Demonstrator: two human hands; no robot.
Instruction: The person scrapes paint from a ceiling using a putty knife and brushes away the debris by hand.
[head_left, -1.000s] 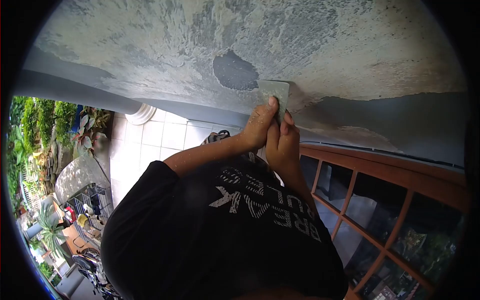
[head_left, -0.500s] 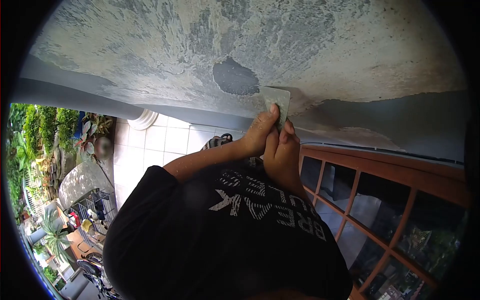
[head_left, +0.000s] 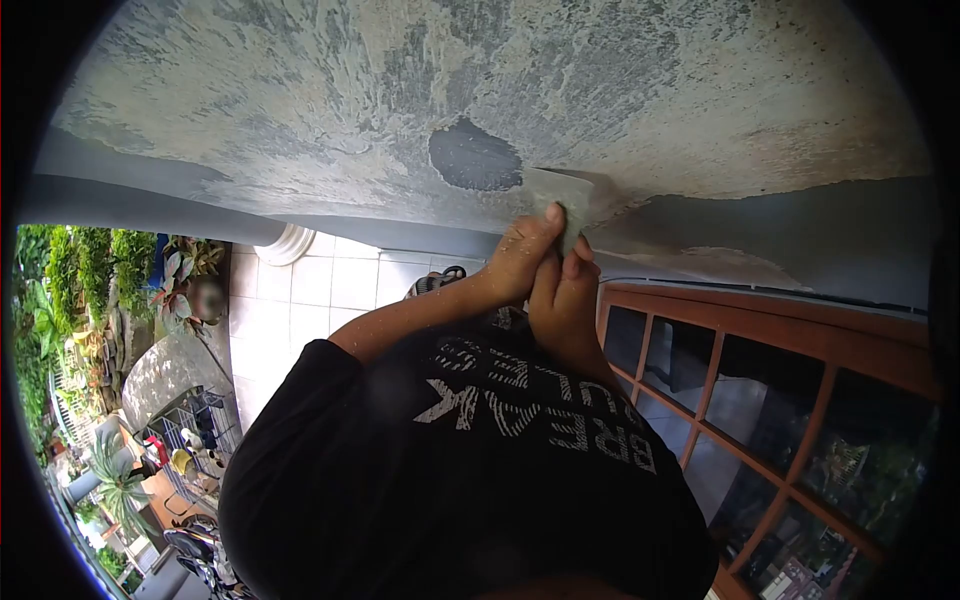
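My left hand (head_left: 522,258) is closed on a flat, pale scraper (head_left: 560,190), its thumb pressed along the blade. Right beside it, my right hand (head_left: 566,300) also grips the scraper lower down, with its fingers curled; the handle is hidden between the hands. The far edge of the blade meets the rough, patchy wall surface (head_left: 330,110). Just left of the blade is a dark grey bare patch (head_left: 475,155) with a ragged rim. Pale specks of dust cling to my left hand and forearm.
A brown wooden frame with glass panes (head_left: 760,420) stands on the right. On the left are a round column (head_left: 150,210), white floor tiles (head_left: 300,300), green plants (head_left: 90,270) and a wire cart (head_left: 200,430) with things in it. Smooth grey paint (head_left: 850,230) borders the rough surface.
The scraper blade has slid slightly to the right along the wall and looks a little blurred. Both hands keep their grip. The view has shifted slightly.
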